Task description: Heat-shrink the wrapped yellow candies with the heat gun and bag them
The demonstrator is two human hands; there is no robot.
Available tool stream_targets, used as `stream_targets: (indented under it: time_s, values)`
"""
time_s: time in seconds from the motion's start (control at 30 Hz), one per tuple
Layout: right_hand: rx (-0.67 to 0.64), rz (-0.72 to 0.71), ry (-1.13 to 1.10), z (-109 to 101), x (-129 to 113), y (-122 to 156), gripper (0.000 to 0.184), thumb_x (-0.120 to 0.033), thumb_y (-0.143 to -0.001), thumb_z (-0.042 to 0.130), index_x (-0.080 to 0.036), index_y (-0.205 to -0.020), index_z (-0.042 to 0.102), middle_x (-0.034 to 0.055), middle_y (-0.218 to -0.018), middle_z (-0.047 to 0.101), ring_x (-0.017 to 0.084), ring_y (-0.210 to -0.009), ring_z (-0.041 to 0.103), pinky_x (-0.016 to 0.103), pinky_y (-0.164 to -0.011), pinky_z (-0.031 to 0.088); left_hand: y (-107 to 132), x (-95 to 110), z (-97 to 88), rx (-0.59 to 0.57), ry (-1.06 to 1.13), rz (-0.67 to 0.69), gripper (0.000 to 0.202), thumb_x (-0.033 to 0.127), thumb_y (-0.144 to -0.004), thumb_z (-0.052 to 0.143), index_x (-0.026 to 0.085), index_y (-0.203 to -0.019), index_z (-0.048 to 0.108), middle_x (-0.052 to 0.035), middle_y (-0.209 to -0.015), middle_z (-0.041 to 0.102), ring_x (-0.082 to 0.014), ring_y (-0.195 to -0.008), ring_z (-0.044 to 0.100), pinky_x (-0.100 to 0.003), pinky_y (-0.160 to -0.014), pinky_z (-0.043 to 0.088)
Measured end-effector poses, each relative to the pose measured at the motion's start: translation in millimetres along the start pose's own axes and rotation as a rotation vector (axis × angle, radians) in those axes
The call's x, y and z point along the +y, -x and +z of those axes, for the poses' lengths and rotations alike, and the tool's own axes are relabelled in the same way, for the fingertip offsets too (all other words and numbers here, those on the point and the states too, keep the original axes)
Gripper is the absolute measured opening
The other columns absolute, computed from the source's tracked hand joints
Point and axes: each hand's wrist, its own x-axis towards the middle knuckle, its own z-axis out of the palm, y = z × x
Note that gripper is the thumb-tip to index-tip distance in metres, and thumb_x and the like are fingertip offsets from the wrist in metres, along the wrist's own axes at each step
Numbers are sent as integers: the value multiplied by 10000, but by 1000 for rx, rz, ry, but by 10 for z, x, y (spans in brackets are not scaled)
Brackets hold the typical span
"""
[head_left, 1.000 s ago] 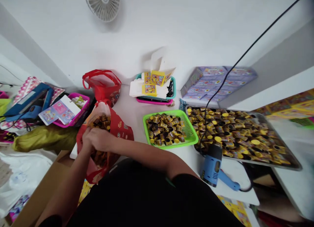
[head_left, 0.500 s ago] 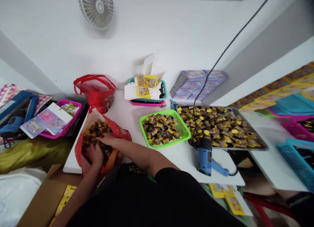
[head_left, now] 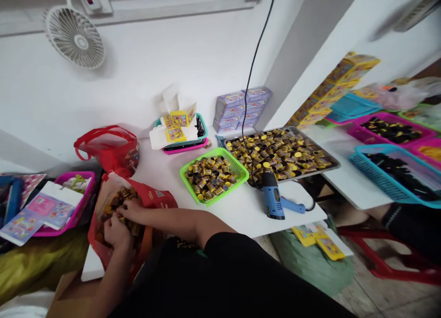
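A small fan [head_left: 74,37] hangs on the white wall [head_left: 144,79] above a white table [head_left: 241,221].

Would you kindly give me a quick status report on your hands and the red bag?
Left hand, right hand in red bag, among small gold pieces. Blue heat gun off right.
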Motion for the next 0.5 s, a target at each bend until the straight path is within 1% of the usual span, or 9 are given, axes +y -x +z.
stream_targets:
  time_s: [0.07,0.1,0.2,0.27,0.3,0.37,0.4,0.43,0.5]
  values:
    - [22,-99,-13,-120,-126,57,255,-447,-905,700,-196,-860,707,41,-949,760,205,-886,661,282,-758,502,-12,146,-100,62,134,-37,211,445,-831,535,239,-792,560,-41,-819,639,-275,-906,642,-440,-920,548]
    - [38,-164,-31,-191,-192,89,246,-448,-929,674,-205,-896,703,34,-1008,761,196,-924,659,278,-788,500,-17,229,-154,87,199,-21,209,448,-819,553,240,-813,575,-33,-848,649,-270,-923,642,-433,-931,548]
    - [152,-356,-121,-454,-352,210,196,-425,-953,652,-231,-947,677,4,-1105,733,173,-1026,639,261,-869,482,31,519,-278,153,322,125,239,459,-842,549,241,-907,623,-18,-910,671,-257,-940,642,-416,-904,563]
    - [247,-435,-181,-683,-385,319,171,-404,-958,640,-236,-982,666,-1,-1086,711,163,-1034,629,251,-885,471,143,753,-294,155,379,242,265,459,-866,540,230,-952,642,-21,-934,679,-250,-942,643,-410,-899,563]
    - [294,-449,-208,-815,-370,381,171,-400,-966,625,-236,-996,662,-1,-1057,703,160,-1014,627,249,-885,468,224,883,-273,132,410,296,277,458,-871,547,221,-971,650,-25,-946,683,-246,-944,645,-406,-902,562]
    - [400,-438,-253,-1107,-261,509,195,-416,-981,593,-234,-1002,657,0,-1000,690,158,-970,622,253,-887,465,430,1160,-164,49,462,407,304,463,-877,567,200,-996,663,-35,-968,693,-236,-945,651,-394,-911,557]
    - [466,-419,-276,-1263,-166,572,204,-421,-982,585,-231,-997,657,3,-989,688,159,-965,619,258,-900,463,550,1299,-73,0,484,459,316,467,-883,575,190,-1001,670,-41,-976,698,-231,-947,653,-388,-919,552]
    - [535,-395,-300,-1422,-42,631,210,-424,-978,585,-228,-993,657,8,-991,690,162,-969,618,263,-913,462,679,1434,44,-50,505,499,324,470,-891,577,182,-1001,676,-46,-979,701,-224,-948,654,-380,-926,547]
    - [666,-316,-355,-1732,290,739,220,-424,-962,585,-221,-994,664,16,-993,697,169,-954,621,275,-911,469,957,1670,356,-183,530,542,327,471,-906,575,177,-995,687,-51,-977,703,-211,-944,653,-363,-929,537]
